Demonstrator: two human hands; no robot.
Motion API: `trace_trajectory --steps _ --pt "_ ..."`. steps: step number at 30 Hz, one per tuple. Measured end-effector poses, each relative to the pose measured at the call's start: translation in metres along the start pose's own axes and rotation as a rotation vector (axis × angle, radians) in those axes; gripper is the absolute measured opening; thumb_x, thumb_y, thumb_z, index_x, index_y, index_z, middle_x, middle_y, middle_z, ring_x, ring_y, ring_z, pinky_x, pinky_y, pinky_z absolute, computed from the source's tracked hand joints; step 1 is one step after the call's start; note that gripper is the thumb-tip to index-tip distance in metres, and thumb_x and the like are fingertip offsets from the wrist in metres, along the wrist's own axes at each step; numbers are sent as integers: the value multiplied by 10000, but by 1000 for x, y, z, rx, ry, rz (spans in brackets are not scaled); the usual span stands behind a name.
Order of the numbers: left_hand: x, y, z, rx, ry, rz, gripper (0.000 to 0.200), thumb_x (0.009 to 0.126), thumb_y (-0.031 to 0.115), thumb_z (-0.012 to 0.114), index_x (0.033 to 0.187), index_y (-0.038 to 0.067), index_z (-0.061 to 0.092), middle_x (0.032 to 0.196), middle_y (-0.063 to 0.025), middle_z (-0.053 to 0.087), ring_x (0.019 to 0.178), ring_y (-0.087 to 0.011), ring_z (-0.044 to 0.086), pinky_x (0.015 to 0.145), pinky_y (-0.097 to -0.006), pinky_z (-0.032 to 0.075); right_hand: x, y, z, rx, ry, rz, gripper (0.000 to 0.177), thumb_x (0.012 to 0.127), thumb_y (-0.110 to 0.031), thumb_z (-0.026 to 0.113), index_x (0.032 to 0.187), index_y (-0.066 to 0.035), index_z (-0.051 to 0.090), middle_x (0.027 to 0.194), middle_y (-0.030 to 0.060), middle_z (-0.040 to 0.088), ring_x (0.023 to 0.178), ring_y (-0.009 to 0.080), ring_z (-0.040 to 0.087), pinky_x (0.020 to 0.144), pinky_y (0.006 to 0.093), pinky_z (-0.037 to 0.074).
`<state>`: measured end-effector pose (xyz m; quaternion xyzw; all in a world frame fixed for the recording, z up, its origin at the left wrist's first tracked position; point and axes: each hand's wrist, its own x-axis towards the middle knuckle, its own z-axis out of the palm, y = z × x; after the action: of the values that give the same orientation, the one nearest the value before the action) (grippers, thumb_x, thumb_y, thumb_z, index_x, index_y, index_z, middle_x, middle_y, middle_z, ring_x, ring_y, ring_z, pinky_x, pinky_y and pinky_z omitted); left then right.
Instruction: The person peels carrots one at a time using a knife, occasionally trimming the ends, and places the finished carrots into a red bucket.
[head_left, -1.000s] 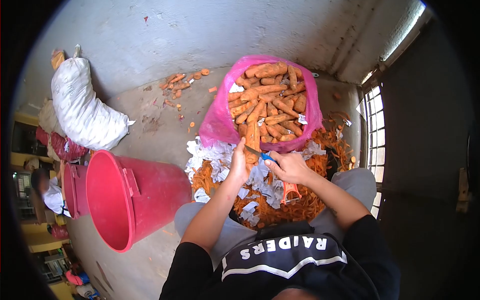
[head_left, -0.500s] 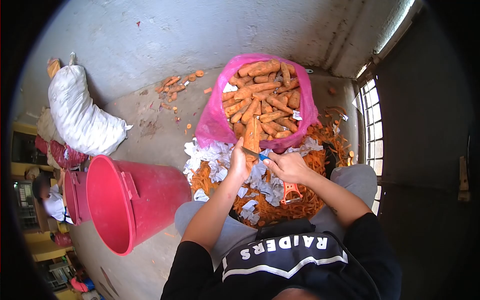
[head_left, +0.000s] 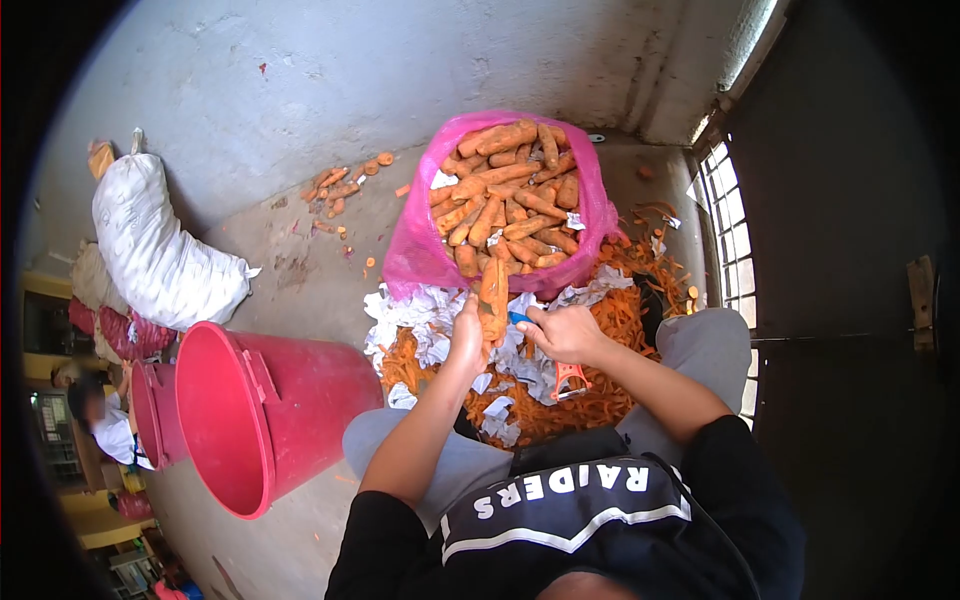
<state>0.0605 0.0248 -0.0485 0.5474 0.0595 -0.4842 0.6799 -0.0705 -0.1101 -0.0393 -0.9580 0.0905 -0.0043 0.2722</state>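
A large carrot [head_left: 494, 300] stands upright in my left hand [head_left: 468, 335], whose fingers wrap its lower part. My right hand [head_left: 565, 333] is closed around a knife with a blue handle [head_left: 519, 318], pointing left at the carrot's side; the blade hardly shows against the carrot. Just below my right hand, an orange peeler [head_left: 570, 381] overlaps the heap of carrot peelings [head_left: 610, 405]. Beyond my hands stands a pink mesh sack [head_left: 420, 235] full of carrots [head_left: 510, 190].
Crumpled white paper [head_left: 415, 325] lies among the peelings between my legs. To the left are a large red bin [head_left: 310, 400] on its side and a stuffed white sack [head_left: 165, 230]. Carrot pieces [head_left: 335, 188] lie near the wall. A person [head_left: 112, 425] is at the far left.
The knife has moved off the carrot's front to its right side, and less of its blade shows. The carrot has turned slightly in my left hand. The whole view has shifted a little.
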Motion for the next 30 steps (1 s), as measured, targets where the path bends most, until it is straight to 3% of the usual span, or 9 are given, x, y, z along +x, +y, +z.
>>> trace_trajectory --steps 17,20,21,23,25,28,30 --pt "-83 -31 -9 31 -7 -81 387 978 335 248 982 54 515 707 -99 570 498 -177 514 370 -286 377 -56 -22 21 -28 -64 36 430 947 -483 323 951 -110 538 619 178 597 615 370 607 531 495 449" --pt "-104 -28 -9 72 -19 -127 373 977 326 255 981 57 513 702 -99 567 495 -183 516 364 -281 379 -61 -12 39 -12 -73 147 474 949 -502 289 978 -118 566 674 172 622 654 363 621 560 487 466" --pt "-113 -28 -14 81 -81 -163 378 976 332 270 1015 53 523 722 -109 584 502 -181 527 365 -277 387 -60 10 51 44 -72 332 537 951 -515 244 967 -107 593 776 170 647 769 352 637 659 475 488" --pt "-143 -30 -5 19 -143 -219 394 976 343 279 1047 49 531 743 -121 599 517 -182 544 374 -272 400 -72 57 50 -4 -131 437 589 949 -521 225 988 -91 626 870 179 654 850 348 633 754 464 482" --pt "-149 -42 -11 -51 -200 -260 419 976 365 297 1094 47 543 776 -133 621 540 -185 572 398 -268 428 -82 76 43 -2 -182 471 651 944 -529 227 990 -22 635 938 166 665 887 359 630 782 464 476" --pt "-132 -56 -33 -221 -226 -350 400 973 365 321 1073 56 553 784 -117 624 571 -192 587 417 -264 438 -81 102 62 75 -214 617 638 946 -514 240 1019 -17 633 960 163 668 903 359 629 789 464 473" --pt "-120 -63 -42 -217 -197 -270 372 958 364 358 1053 68 561 797 -98 627 630 -189 596 487 -277 460 -86 108 70 30 -177 684 663 944 -526 232 997 -5 639 950 171 669 904 369 625 794 472 469"
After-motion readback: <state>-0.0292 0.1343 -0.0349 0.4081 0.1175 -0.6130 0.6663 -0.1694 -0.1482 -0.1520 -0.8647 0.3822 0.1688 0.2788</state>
